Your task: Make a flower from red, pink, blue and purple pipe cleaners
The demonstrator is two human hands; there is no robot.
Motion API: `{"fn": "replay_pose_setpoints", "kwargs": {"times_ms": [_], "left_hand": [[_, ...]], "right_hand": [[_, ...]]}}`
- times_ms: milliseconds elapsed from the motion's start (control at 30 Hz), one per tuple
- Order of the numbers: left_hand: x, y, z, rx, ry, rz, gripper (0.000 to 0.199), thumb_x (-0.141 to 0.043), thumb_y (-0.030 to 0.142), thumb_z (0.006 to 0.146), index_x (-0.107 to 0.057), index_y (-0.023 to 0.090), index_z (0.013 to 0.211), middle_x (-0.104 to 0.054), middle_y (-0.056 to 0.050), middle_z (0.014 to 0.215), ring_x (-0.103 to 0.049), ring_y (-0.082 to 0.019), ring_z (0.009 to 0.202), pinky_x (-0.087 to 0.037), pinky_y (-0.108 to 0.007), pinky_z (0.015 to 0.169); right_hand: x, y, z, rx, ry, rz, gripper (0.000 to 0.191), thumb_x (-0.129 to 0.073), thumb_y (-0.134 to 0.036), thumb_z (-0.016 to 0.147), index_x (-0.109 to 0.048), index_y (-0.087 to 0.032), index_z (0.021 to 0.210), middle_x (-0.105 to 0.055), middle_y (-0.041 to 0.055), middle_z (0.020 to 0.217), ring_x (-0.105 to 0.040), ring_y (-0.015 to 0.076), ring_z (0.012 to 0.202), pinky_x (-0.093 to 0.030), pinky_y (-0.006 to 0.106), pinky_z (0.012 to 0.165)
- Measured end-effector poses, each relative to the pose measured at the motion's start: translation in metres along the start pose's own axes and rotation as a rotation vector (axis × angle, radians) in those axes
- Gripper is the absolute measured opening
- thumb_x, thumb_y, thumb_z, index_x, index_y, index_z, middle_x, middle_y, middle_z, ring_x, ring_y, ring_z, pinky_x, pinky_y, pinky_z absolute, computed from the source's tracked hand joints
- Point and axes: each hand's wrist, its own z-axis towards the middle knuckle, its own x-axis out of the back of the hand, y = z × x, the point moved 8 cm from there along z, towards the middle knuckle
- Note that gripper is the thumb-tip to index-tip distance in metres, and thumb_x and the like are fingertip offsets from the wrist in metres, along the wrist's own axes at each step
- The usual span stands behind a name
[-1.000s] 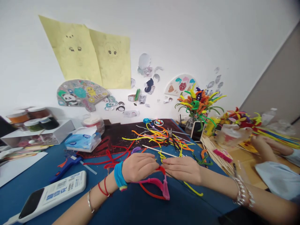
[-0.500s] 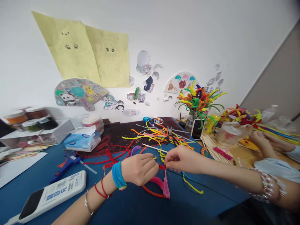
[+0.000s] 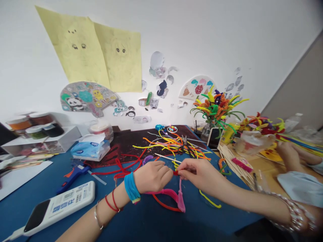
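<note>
Both hands are close together above the blue table [image 3: 202, 222]. My left hand [image 3: 153, 177], with a blue band at its wrist, is closed, its fingertips turned away from view. In a pinch, my right hand [image 3: 193, 171] grips the end of a red pipe cleaner [image 3: 176, 173] between thumb and fingers. Below the hands hangs a bent pink pipe cleaner [image 3: 181, 201], with a red-orange pipe cleaner [image 3: 165, 206] curving beside it. How these join is hidden by the fingers. A white stick [image 3: 166, 158] lies just beyond, and red pipe cleaners [image 3: 121, 168] lie left of my hands.
Loose yellow and orange pipe cleaners [image 3: 161, 144] and pliers [image 3: 185, 146] lie on a dark mat. Left are a glue gun [image 3: 72, 178], a white power bank [image 3: 60, 205] and a tissue pack [image 3: 89, 149]. A pipe-cleaner bouquet [image 3: 217, 107], a phone [image 3: 214, 138] and another person's hands [image 3: 290, 154] are right.
The camera view has shifted slightly, moving the scene a little to the right. My hands stay close together, with the right hand still pinching at the red pipe cleaner.
</note>
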Motion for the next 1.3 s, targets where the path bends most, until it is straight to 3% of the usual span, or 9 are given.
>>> {"fn": "replay_pose_setpoints", "kwargs": {"times_ms": [100,233,333,433,567,700,967,1133,1300], "left_hand": [[0.000,-0.007,-0.003,0.075,0.014,-0.005,0.020,-0.040,0.007,0.091,-0.056,0.012,0.080,-0.062,-0.004,0.063,-0.061,-0.014,0.060,-0.056,-0.028,0.065],[0.005,-0.013,-0.005,0.171,0.084,-0.028,0.012,-0.046,0.009,0.089,-0.056,0.011,0.082,-0.065,-0.004,0.065,-0.062,-0.014,0.058,-0.057,-0.028,0.065],[0.014,-0.013,-0.004,0.202,0.172,-0.021,0.008,-0.049,0.012,0.089,-0.055,0.012,0.084,-0.067,-0.004,0.067,-0.063,-0.013,0.058,-0.058,-0.028,0.065],[0.021,-0.013,-0.003,0.245,0.250,-0.009,0.003,-0.053,0.014,0.087,-0.055,0.012,0.087,-0.068,-0.005,0.067,-0.065,-0.014,0.060,-0.058,-0.027,0.063],[0.026,-0.015,-0.007,0.320,0.317,-0.036,0.007,-0.060,0.015,0.084,-0.057,0.012,0.089,-0.069,-0.005,0.069,-0.067,-0.016,0.063,-0.057,-0.026,0.062],[0.029,-0.019,-0.011,0.388,0.365,-0.093,0.009,-0.061,0.017,0.083,-0.058,0.014,0.090,-0.070,-0.005,0.071,-0.068,-0.016,0.067,-0.056,-0.026,0.063],[0.024,-0.028,-0.010,0.494,0.366,-0.384,0.010,-0.065,0.024,0.081,-0.062,0.016,0.084,-0.071,-0.004,0.070,-0.066,-0.014,0.060,-0.052,-0.022,0.058],[-0.023,-0.041,-0.018,1.015,0.188,-1.137,0.020,-0.070,0.032,0.076,-0.062,0.014,0.072,-0.069,-0.004,0.061,-0.065,-0.014,0.055,-0.051,-0.023,0.056],[-0.058,-0.010,-0.013,1.116,0.182,-2.026,0.027,-0.075,0.032,0.070,-0.058,0.011,0.068,-0.064,0.000,0.052,-0.063,-0.012,0.045,-0.053,-0.026,0.060]], "right_hand": [[0.004,-0.016,-0.010,0.209,0.146,-0.127,0.011,-0.056,-0.018,0.085,-0.065,-0.021,0.079,-0.070,-0.0009,0.076,-0.065,0.0126,0.068,-0.053,0.023,0.062],[-0.002,-0.035,-0.039,0.678,0.370,-0.407,0.021,-0.046,-0.011,0.090,-0.063,-0.014,0.101,-0.070,0.0101,0.097,-0.067,0.0161,0.090,-0.057,0.027,0.079],[-0.014,-0.035,-0.058,0.987,0.406,-0.608,0.030,-0.040,-0.006,0.089,-0.059,-0.005,0.112,-0.070,0.0170,0.099,-0.066,0.0224,0.100,-0.057,0.032,0.083],[-0.014,-0.029,-0.064,1.089,0.419,-0.632,0.035,-0.036,-0.006,0.089,-0.058,-0.003,0.116,-0.070,0.0179,0.102,-0.062,0.0260,0.107,-0.057,0.037,0.085],[-0.002,-0.024,-0.056,0.922,0.531,-0.430,0.037,-0.052,-0.009,0.085,-0.061,-0.021,0.119,-0.072,0.0075,0.102,-0.069,0.0208,0.094,-0.059,0.032,0.080],[0.012,-0.005,-0.041,0.548,0.670,0.140,0.034,-0.068,-0.006,0.073,-0.072,-0.032,0.094,-0.075,0.0002,0.087,-0.072,0.0194,0.073,-0.061,0.032,0.068],[0.007,0.012,-0.012,0.321,0.427,0.577,0.015,-0.072,-0.015,0.072,-0.075,-0.028,0.078,-0.075,0.0015,0.080,-0.070,0.0181,0.076,-0.058,0.029,0.069],[0.009,0.021,0.000,0.265,0.294,0.727,0.007,-0.073,-0.019,0.071,-0.075,-0.025,0.074,-0.075,0.0041,0.084,-0.069,0.0191,0.081,-0.057,0.032,0.073],[0.000,0.020,0.008,0.176,0.153,0.909,0.008,-0.079,-0.026,0.064,-0.072,-0.023,0.068,-0.074,0.0039,0.081,-0.068,0.0179,0.075,-0.055,0.032,0.071]]}}
